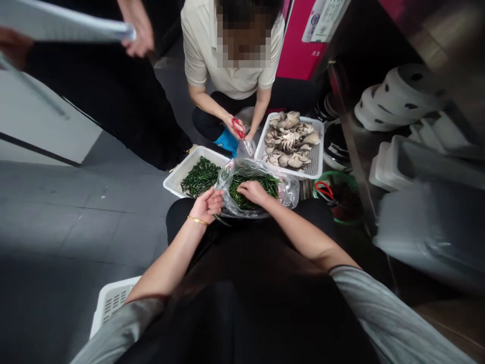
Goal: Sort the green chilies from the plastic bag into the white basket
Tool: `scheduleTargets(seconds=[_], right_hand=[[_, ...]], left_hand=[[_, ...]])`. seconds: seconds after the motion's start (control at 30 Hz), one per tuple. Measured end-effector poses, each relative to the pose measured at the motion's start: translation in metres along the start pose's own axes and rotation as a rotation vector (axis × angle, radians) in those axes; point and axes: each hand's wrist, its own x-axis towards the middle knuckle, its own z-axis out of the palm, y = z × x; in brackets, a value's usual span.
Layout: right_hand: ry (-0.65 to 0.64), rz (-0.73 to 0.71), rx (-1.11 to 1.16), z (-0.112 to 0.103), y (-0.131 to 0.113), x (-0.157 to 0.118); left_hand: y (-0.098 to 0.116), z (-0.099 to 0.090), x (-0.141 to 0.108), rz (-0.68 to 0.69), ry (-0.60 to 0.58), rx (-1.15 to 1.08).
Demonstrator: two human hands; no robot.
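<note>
Reaching right hand [253, 192] into plastic bag [288, 189] of green chilies [248, 199], fingers curled among them; left hand [206, 205] pinching one chili beside white basket [172, 179] holding more.

Right hand [253, 191] inside clear bag [288, 189] of green chillies [242, 199], left hand [207, 205] beside it — fingers curled, white basket [174, 179] adjacent

Your bag of greens [253, 189] sat between the chive basket [178, 177] at left and, probably touching, the mushroom basket [316, 151] behind it at right.
</note>
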Motion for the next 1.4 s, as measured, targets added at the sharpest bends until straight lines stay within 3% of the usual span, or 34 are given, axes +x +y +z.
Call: scheduleTargets(seconds=[0.17,0.3,0.4,0.5,0.57,0.63,0.7,0.77,0.83,0.9,1.0,1.1,1.2,1.3,1.4], right_hand=[[0.124,0.276,0.761,-0.035,0.017,-0.003],[0.155,0.323,0.923,-0.028,0.023,-0.017],[0.15,0.379,0.954,-0.022,0.027,-0.032],[0.194,0.373,0.983,-0.027,0.035,-0.044],[0.255,0.336,0.991,-0.037,0.042,-0.049],[0.319,0.339,0.984,-0.048,0.049,-0.05],[0.339,0.364,0.978,-0.057,0.051,-0.048],[0.291,0.361,0.981,-0.064,0.05,-0.046],[0.233,0.316,0.99,-0.068,0.044,-0.046],[0.188,0.263,1.01,-0.069,0.036,-0.047],[0.094,0.202,1.035,-0.064,0.021,-0.047],[0.09,0.168,0.853,-0.053,0.009,-0.044],[0.259,0.097,0.352,-0.046,0.003,-0.041],[0.305,0.066,-0.183,-0.05,0.004,-0.043],[0.232,0.169,-0.457,-0.057,0.016,-0.048]], left_hand=[[-0.045,0.011,-0.012,-0.099,-0.071,0.029],[-0.074,0.023,-0.004,-0.263,-0.25,0.317],[-0.085,0.019,0.003,-0.343,-0.197,0.603],[-0.09,0.003,0.006,-0.228,0.03,0.893],[-0.091,-0.008,0.006,-0.107,0.086,1.135],[-0.089,-0.014,0.003,-0.009,0.006,1.33],[-0.082,-0.015,-0.001,0.011,-0.151,1.418],[-0.072,-0.012,-0.004,-0.055,-0.299,1.417],[-0.058,-0.005,-0.004,-0.124,-0.334,1.328],[-0.044,0.005,0.003,-0.088,-0.261,1.143],[-0.03,0.03,0.024,0.147,-0.107,0.838],[-0.032,0.058,0.049,0.229,-0.046,0.699],[-0.045,0.073,0.067,0.16,-0.023,0.586],[-0.052,0.072,0.074,0.056,0.003,0.509],[-0.046,0.058,0.072,0.002,0.006,0.474]])
